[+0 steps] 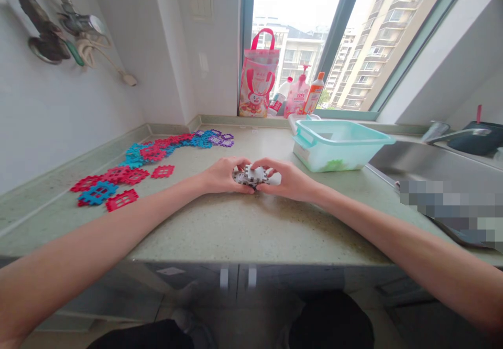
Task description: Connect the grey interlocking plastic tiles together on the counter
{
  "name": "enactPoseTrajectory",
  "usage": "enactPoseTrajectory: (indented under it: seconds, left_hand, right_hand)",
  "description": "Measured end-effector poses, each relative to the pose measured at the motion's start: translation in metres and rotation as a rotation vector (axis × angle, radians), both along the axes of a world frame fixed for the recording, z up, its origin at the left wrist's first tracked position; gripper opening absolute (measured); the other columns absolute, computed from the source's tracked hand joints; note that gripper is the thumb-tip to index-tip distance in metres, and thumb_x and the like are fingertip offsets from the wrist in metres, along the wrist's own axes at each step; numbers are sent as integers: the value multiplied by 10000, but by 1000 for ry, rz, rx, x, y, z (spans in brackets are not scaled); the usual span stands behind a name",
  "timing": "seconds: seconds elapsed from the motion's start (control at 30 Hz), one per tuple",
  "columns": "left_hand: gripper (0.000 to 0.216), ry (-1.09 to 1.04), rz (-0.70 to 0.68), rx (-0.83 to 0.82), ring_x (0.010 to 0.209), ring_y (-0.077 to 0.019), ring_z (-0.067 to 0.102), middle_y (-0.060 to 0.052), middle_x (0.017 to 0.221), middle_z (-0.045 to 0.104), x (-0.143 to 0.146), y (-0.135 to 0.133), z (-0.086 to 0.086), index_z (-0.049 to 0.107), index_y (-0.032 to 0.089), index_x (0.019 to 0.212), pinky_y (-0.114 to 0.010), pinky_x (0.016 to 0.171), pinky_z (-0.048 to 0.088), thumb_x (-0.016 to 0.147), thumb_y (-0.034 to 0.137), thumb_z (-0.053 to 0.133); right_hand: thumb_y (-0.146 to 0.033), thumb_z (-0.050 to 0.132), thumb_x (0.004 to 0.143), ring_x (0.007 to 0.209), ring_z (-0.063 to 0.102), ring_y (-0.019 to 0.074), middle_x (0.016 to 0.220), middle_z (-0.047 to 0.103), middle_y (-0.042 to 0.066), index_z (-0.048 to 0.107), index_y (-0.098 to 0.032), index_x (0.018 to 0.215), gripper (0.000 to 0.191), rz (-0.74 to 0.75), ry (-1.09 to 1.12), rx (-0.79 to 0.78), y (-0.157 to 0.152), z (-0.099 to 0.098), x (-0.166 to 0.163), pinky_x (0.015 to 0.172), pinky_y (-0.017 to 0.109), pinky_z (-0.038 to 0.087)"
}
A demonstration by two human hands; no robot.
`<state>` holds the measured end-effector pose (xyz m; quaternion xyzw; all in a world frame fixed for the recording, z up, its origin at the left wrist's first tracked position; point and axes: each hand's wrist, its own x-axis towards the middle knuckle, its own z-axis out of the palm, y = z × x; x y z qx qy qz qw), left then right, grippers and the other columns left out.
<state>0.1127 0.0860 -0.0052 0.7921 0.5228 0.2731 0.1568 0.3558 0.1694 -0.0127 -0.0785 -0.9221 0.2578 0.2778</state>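
Observation:
Both hands meet at the middle of the green countertop (236, 228). My left hand (222, 176) and my right hand (288, 180) have their fingers curled round a small cluster of white and grey interlocking plastic tiles (251, 175), held between them just above the counter. To the left lie several loose red, blue and purple tiles of the same kind: a near group (113, 184) and a farther pile (181, 143) by the wall corner.
A teal plastic tub (338, 147) stands right of my hands. A steel sink (428, 173) with a faucet (448, 131) lies beyond it. A pink bag (258, 76) and bottles (301, 95) stand at the window. Utensils (58, 34) hang on the left wall.

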Motion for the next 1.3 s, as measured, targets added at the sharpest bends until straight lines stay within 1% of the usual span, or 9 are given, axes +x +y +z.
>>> enactPoseTrajectory:
  seconds: [0.2,0.5,0.63,0.77,0.87,0.93,1.1,1.2,1.3]
  left_hand:
    - [828,11,36,-1,1018,-263,701,-80,1163,751,-3,3,-4,639,206,1395,-353,882,510,708,593,894]
    - [798,62,27,22,1100,-282,700,-116,1225,743,-7,5,-7,631,221,1446,-386,952,510,772,595,840]
    - [787,68,16,21,1122,-285,700,-114,1238,742,-8,3,-6,628,229,1450,-386,965,512,785,599,829]
    - [787,84,14,33,1122,-282,705,-109,1246,746,-8,3,-7,625,235,1458,-377,973,514,796,611,822]
    - [788,89,8,46,1117,-276,707,-104,1244,751,-8,3,-8,627,237,1457,-363,966,517,794,614,826]
    - [790,87,0,50,1111,-270,709,-101,1241,753,-9,3,-8,627,234,1459,-358,967,517,793,607,833]
    - [640,117,-67,91,1125,-250,702,-78,1234,757,-19,5,-4,702,253,1370,-348,1009,501,832,579,819]
    - [541,150,-82,116,1082,-244,703,-70,1192,756,-27,5,-1,766,259,1266,-344,990,501,841,590,805]
    - [535,194,-48,105,1017,-243,705,-68,1148,744,-29,3,3,772,266,1264,-345,949,504,843,595,785]
  right_hand:
    - [-275,769,846,1023,720,230,1165,775,36,723,-259,1221,378,-106,188,153,0,15,6,940,414,604]
    - [-322,726,859,1062,734,246,1155,767,45,703,-258,1227,375,-725,548,461,85,76,95,907,430,652]
    - [-398,762,833,1020,756,292,1083,791,72,735,-242,1220,418,-871,401,433,109,81,121,885,493,653]
    - [-466,757,861,1154,716,370,1239,763,119,691,-248,1367,555,-896,293,577,98,86,120,1033,623,564]
    - [-393,640,954,1219,680,352,1303,732,111,665,-264,1395,460,-816,437,695,70,85,102,1074,600,534]
    - [-355,611,979,1222,679,322,1305,730,91,659,-289,1406,435,-639,429,712,49,78,83,1070,553,543]
    - [-427,716,972,1183,707,288,1343,741,79,665,-303,1436,484,-155,-86,590,19,39,41,1023,471,576]
    - [-428,711,989,1120,735,285,1253,783,86,747,-276,1340,384,-75,-297,478,17,18,28,989,451,583]
    - [-305,731,951,1008,755,249,1146,809,61,791,-282,1259,315,-39,-259,439,18,15,25,937,415,592]
